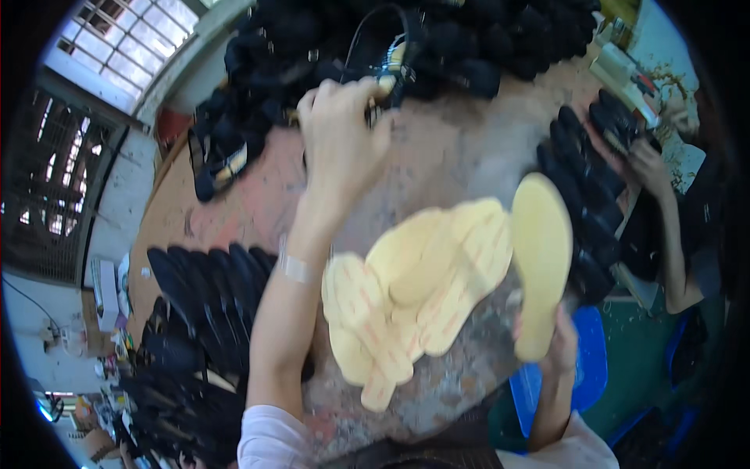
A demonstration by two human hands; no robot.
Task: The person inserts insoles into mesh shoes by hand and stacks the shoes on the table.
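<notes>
My left hand (pixel 342 129) stretches to the far side of the table, its fingers closed around a black strappy shoe (pixel 397 59) at the edge of a heap. A thin loop of strap rises from that shoe, and a pale patch shows inside it. In my right hand (pixel 559 344) a pale yellow insole (pixel 541 250) stands upright, gripped at its narrow lower end. Between my arms lies a loose pile of similar yellow insoles (pixel 422 266), overlapping one another, some with faint reddish marks.
A large heap of black shoes (pixel 469 47) covers the far side. Rows of black shoes stand at left (pixel 211 289) and right (pixel 582 211). Beside my right forearm is a blue plastic bin (pixel 590 359). At the right, a co-worker's hand (pixel 648 168) touches a black shoe.
</notes>
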